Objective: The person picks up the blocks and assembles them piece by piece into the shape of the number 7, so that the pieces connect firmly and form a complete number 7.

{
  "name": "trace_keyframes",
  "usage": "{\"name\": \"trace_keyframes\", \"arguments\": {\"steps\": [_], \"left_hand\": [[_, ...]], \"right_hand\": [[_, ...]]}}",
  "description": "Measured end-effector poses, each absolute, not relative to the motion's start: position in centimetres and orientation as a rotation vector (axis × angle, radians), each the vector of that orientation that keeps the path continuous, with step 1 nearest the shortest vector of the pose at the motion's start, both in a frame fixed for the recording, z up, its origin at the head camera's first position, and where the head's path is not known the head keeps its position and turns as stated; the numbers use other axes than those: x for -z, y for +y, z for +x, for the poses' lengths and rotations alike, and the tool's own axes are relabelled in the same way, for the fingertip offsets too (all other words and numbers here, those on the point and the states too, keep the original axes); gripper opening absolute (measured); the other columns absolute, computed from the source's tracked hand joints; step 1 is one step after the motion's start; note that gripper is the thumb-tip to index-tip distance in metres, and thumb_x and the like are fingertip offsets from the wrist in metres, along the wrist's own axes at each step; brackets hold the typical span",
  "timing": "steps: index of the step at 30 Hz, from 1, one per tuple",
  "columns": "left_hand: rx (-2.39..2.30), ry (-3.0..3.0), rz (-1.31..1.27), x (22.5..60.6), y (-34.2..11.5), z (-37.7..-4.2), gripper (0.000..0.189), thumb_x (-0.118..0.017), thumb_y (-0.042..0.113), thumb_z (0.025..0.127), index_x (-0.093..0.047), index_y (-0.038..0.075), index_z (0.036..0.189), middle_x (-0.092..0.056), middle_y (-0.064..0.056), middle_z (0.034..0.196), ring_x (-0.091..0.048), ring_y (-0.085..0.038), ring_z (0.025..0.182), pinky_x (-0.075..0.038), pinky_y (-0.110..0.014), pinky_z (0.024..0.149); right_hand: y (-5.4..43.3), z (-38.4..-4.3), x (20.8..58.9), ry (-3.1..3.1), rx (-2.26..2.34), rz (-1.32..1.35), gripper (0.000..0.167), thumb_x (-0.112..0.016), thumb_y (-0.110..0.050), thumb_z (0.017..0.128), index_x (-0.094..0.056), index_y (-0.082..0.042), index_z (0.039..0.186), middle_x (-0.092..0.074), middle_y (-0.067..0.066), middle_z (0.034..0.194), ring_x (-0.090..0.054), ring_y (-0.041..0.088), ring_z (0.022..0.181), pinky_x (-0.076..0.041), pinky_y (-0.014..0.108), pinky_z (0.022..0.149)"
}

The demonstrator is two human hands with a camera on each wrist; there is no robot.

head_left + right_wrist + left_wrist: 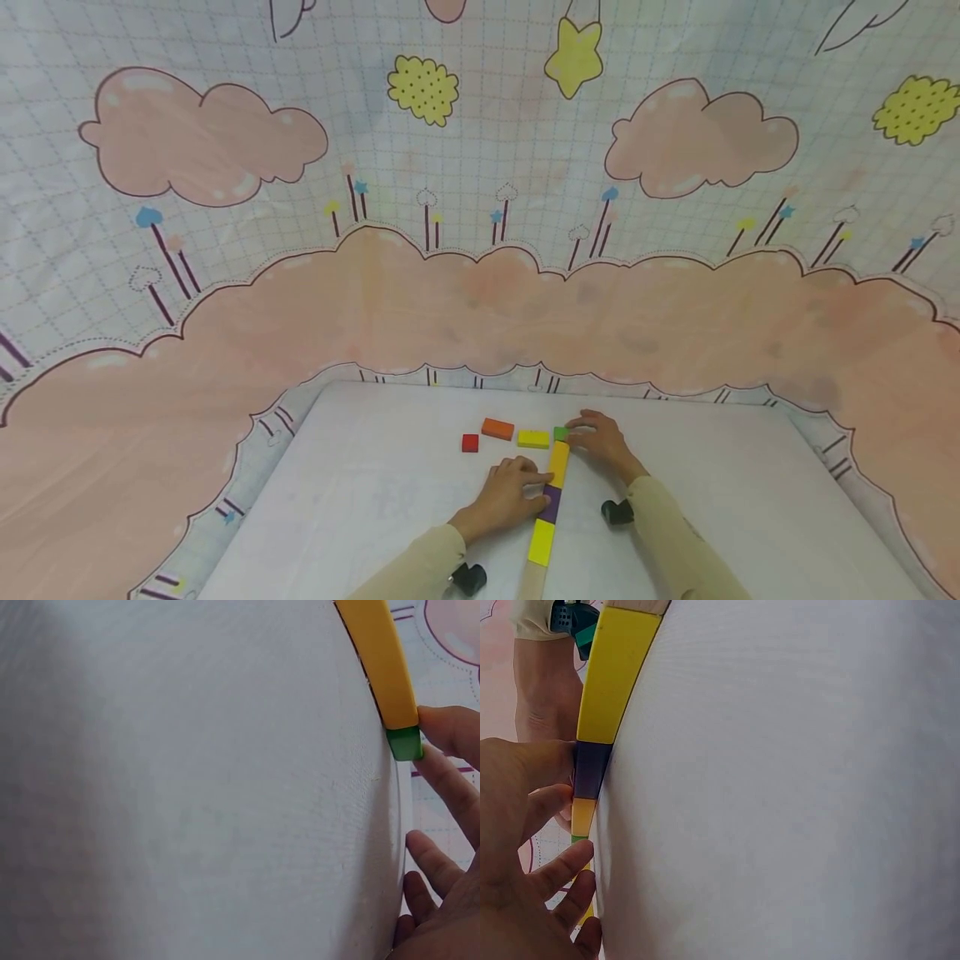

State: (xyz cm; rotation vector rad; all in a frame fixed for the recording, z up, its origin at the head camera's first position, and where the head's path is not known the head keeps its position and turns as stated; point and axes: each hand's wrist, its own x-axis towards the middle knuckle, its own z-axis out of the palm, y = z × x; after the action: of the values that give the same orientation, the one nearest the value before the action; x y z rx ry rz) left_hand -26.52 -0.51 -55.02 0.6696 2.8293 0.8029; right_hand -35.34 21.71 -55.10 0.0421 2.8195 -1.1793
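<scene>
A row of toy blocks runs end to end up the white table: a plain wooden block (pixel 532 581), a yellow block (pixel 542 542), a purple block (pixel 592 771), an orange-yellow block (pixel 558 463) and a small green block (pixel 405 744) at the far end. From the left, my left hand (pixel 501 498) touches the side of the row, its thumb at the purple block and index finger at the orange-yellow one. At the far end, my right hand (pixel 602 439) has its thumb and index fingertips against the row's right side by the green block, other fingers spread.
Left of the row's far end lie a yellow block (pixel 533 439), an orange block (pixel 498 429) and a red block (pixel 470 442). Black wrist devices show below the left sleeve (pixel 469 579) and beside the right sleeve (pixel 647 492). A patterned cloth (pixel 480 317) stands behind the white table (pixel 360 467).
</scene>
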Motion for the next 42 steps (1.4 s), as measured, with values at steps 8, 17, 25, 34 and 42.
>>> {"name": "trace_keyframes", "arguments": {"steps": [8,17,25,34,42], "left_hand": [[-0.785,2.829,0.680,55.1,-0.6,-26.5,0.042,-0.068,0.043,0.090,-0.062,0.039,0.131,-0.058,0.003,0.125,-0.049,-0.018,0.113,-0.041,-0.039,0.099],[-0.794,2.824,0.678,55.0,-0.5,-26.5,0.041,-0.068,0.042,0.090,-0.062,0.038,0.131,-0.057,0.004,0.125,-0.048,-0.017,0.113,-0.041,-0.038,0.098],[-0.786,2.838,0.681,55.1,-0.3,-26.6,0.042,-0.069,0.043,0.090,-0.062,0.039,0.131,-0.057,0.005,0.124,-0.048,-0.017,0.113,-0.041,-0.037,0.097],[-0.789,2.842,0.672,55.1,-0.4,-26.8,0.042,-0.069,0.043,0.089,-0.062,0.041,0.130,-0.058,0.004,0.124,-0.048,-0.016,0.111,-0.041,-0.037,0.097],[-0.798,2.832,0.664,55.3,-0.5,-26.8,0.042,-0.069,0.043,0.089,-0.062,0.041,0.130,-0.058,0.003,0.125,-0.048,-0.018,0.112,-0.041,-0.040,0.098]], "right_hand": [[21.8,-35.4,55.5,2.822,1.185,0.036,0.030,-0.069,-0.029,0.088,-0.072,-0.014,0.114,-0.044,0.018,0.150,-0.029,0.044,0.143,-0.015,0.066,0.116],[22.0,-34.5,54.9,2.765,1.357,0.141,0.039,-0.056,-0.032,0.097,-0.060,-0.014,0.131,-0.049,0.016,0.146,-0.040,0.038,0.138,-0.029,0.060,0.114],[21.0,-33.1,54.7,2.736,1.502,0.313,0.033,-0.060,-0.022,0.096,-0.062,-0.010,0.126,-0.060,0.018,0.130,-0.056,0.034,0.115,-0.049,0.049,0.098],[20.0,-32.2,54.7,2.692,1.542,0.312,0.033,-0.063,-0.020,0.093,-0.066,-0.012,0.125,-0.061,0.017,0.132,-0.055,0.034,0.120,-0.044,0.053,0.105],[19.6,-32.0,55.0,2.689,1.503,0.344,0.035,-0.067,-0.021,0.090,-0.068,-0.013,0.123,-0.061,0.018,0.134,-0.054,0.036,0.122,-0.042,0.057,0.104]]}}
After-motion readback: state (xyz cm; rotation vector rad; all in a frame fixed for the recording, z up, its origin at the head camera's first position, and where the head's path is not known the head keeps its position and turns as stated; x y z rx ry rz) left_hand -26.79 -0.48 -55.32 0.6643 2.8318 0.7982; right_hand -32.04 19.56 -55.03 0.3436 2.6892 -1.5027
